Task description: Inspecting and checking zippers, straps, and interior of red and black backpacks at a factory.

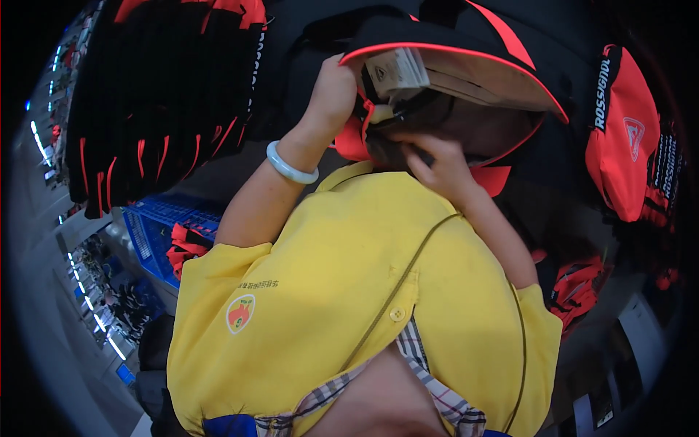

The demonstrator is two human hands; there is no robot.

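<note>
A black bag (473, 113) with bright red edging gapes in front of my chest, its beige and grey-brown lining showing. My left hand (336, 91) is closed round the left end of its rim, a pale bangle on the wrist. At the near side of the mouth, my right hand (439, 166) has its bent fingers closed on the dark lining; the fingertips are partly hidden in the fold. White printed tags (397, 70) hang inside the opening. Below them, between my hands, sits a small pale yellowish piece (381, 113) beside a red strip.
A thick stack of black cloth pieces (160, 95) with red strips stands at the left. Below it is a blue plastic crate (149, 237) with red pieces nearby. Red and black bags (625, 142) stand at the right, and a red bundle (577, 291) lies lower down there.
</note>
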